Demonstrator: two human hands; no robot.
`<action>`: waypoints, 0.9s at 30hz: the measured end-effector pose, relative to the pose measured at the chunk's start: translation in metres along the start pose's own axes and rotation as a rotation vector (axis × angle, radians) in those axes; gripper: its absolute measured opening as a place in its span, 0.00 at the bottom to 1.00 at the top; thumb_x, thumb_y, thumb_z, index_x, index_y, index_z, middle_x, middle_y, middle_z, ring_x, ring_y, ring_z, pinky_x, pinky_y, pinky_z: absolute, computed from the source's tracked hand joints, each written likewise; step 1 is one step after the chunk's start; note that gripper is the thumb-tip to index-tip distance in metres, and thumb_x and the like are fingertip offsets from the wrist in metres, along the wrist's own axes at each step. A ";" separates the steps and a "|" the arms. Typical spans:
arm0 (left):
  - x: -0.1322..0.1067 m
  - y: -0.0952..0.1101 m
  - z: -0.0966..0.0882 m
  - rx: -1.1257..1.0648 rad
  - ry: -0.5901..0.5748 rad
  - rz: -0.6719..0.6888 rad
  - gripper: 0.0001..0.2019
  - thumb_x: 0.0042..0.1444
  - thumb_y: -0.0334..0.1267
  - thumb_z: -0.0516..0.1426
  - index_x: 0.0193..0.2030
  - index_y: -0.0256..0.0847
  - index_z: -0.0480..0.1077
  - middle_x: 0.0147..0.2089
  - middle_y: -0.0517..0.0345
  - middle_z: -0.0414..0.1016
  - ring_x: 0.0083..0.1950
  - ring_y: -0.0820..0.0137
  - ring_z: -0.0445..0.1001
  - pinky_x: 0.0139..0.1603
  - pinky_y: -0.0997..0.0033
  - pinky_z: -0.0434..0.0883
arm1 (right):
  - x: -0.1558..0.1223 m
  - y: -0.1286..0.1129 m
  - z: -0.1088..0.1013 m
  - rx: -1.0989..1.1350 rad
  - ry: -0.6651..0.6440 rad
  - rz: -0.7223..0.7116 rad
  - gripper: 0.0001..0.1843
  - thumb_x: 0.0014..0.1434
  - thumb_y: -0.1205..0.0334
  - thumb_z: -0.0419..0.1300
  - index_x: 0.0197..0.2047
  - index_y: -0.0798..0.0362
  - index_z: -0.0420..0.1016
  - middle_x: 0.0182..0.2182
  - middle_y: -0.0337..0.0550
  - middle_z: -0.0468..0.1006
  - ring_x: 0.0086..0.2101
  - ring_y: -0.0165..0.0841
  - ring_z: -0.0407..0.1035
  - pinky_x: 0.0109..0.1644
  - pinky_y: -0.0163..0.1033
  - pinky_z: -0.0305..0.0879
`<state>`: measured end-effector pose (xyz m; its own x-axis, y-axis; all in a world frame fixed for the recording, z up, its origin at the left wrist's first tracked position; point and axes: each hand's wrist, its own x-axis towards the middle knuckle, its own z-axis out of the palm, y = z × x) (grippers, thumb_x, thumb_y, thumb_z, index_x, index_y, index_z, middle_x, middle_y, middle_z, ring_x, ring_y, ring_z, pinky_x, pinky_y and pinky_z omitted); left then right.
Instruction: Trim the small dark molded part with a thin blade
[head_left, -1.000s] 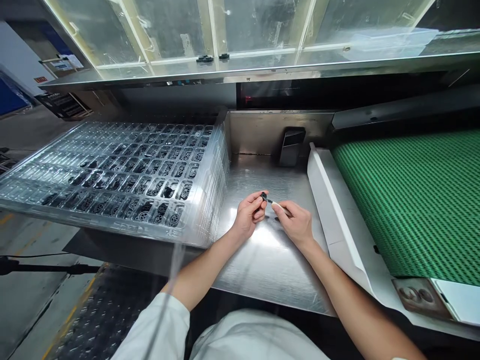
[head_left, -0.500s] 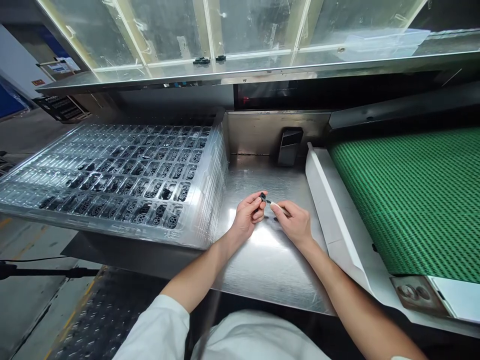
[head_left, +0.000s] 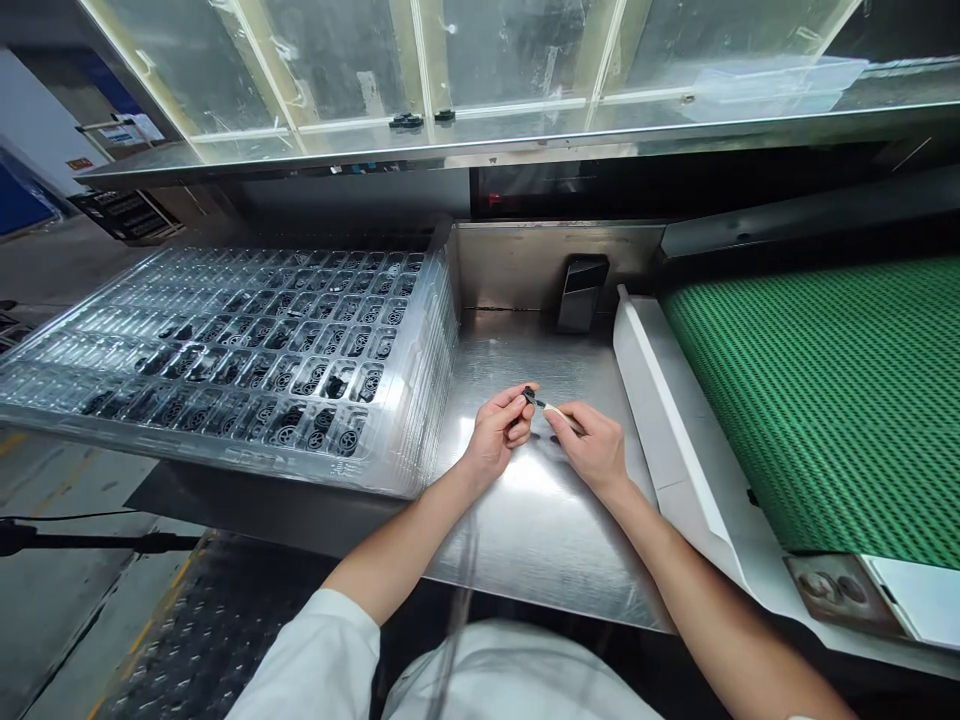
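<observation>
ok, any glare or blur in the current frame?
Head view: bright glare on the steel worktop near the left hand; head view: reflections wash out the left of the clear tray; head view: a thin streak over the white shirt looks blurred.

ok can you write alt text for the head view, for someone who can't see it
A left hand holds a small black part while the right hand holds a pale-handled tool up to it, over a metal table. See-through trays are stacked at left; a green belt lies at right.
</observation>
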<state>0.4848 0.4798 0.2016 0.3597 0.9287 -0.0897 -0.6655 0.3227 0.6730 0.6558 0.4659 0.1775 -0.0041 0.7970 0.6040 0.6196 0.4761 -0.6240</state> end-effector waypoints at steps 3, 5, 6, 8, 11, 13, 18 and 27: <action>0.000 -0.001 0.000 0.001 0.012 -0.001 0.23 0.51 0.41 0.72 0.52 0.35 0.76 0.30 0.63 0.67 0.20 0.85 0.51 0.20 0.79 0.43 | 0.000 0.000 -0.001 0.001 0.032 0.006 0.27 0.75 0.39 0.57 0.32 0.50 0.77 0.26 0.40 0.76 0.25 0.34 0.68 0.32 0.41 0.60; 0.000 -0.002 0.001 0.004 0.017 0.002 0.23 0.51 0.41 0.72 0.52 0.35 0.76 0.30 0.63 0.68 0.20 0.85 0.51 0.20 0.80 0.43 | 0.001 -0.001 -0.002 0.008 0.079 0.006 0.25 0.74 0.40 0.57 0.33 0.50 0.77 0.26 0.40 0.75 0.25 0.35 0.67 0.32 0.41 0.60; -0.001 -0.002 0.001 0.006 0.017 0.001 0.23 0.51 0.42 0.72 0.51 0.35 0.77 0.30 0.62 0.68 0.20 0.85 0.51 0.20 0.80 0.43 | 0.001 -0.002 -0.003 0.014 0.099 0.004 0.24 0.74 0.41 0.58 0.34 0.50 0.77 0.25 0.40 0.75 0.25 0.35 0.67 0.32 0.41 0.61; -0.001 -0.003 0.001 0.007 0.014 -0.003 0.23 0.51 0.42 0.72 0.51 0.35 0.77 0.30 0.62 0.69 0.20 0.85 0.52 0.20 0.80 0.43 | 0.001 -0.003 -0.003 0.037 0.118 -0.003 0.22 0.74 0.43 0.59 0.36 0.50 0.78 0.26 0.39 0.74 0.25 0.35 0.66 0.32 0.41 0.61; -0.001 -0.003 0.002 0.017 0.002 -0.012 0.24 0.49 0.43 0.73 0.51 0.35 0.77 0.30 0.63 0.69 0.20 0.85 0.52 0.19 0.80 0.42 | 0.001 -0.003 -0.002 0.085 0.100 0.006 0.21 0.74 0.44 0.59 0.36 0.50 0.78 0.27 0.40 0.75 0.26 0.35 0.66 0.33 0.41 0.62; -0.001 -0.004 0.003 0.036 -0.008 -0.017 0.25 0.49 0.44 0.73 0.51 0.35 0.77 0.30 0.63 0.69 0.19 0.85 0.52 0.19 0.79 0.42 | 0.001 -0.002 0.000 0.110 0.080 0.038 0.22 0.73 0.42 0.60 0.37 0.50 0.78 0.29 0.41 0.77 0.27 0.36 0.68 0.34 0.41 0.64; -0.002 -0.010 0.003 0.132 -0.043 -0.043 0.24 0.48 0.46 0.72 0.48 0.34 0.77 0.29 0.62 0.71 0.19 0.84 0.53 0.19 0.78 0.41 | -0.001 0.003 0.003 0.183 0.051 0.147 0.23 0.68 0.37 0.63 0.40 0.50 0.80 0.32 0.42 0.80 0.29 0.37 0.70 0.34 0.41 0.66; -0.002 -0.014 0.004 0.162 -0.006 -0.091 0.22 0.50 0.46 0.72 0.44 0.37 0.72 0.27 0.62 0.71 0.18 0.84 0.53 0.19 0.80 0.42 | -0.002 0.000 0.005 0.207 0.015 0.159 0.16 0.68 0.49 0.63 0.35 0.51 0.80 0.27 0.37 0.76 0.27 0.34 0.66 0.32 0.38 0.60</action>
<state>0.4959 0.4722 0.1947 0.4181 0.8956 -0.1518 -0.5157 0.3717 0.7719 0.6524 0.4662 0.1740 0.0930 0.8631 0.4964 0.4378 0.4124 -0.7989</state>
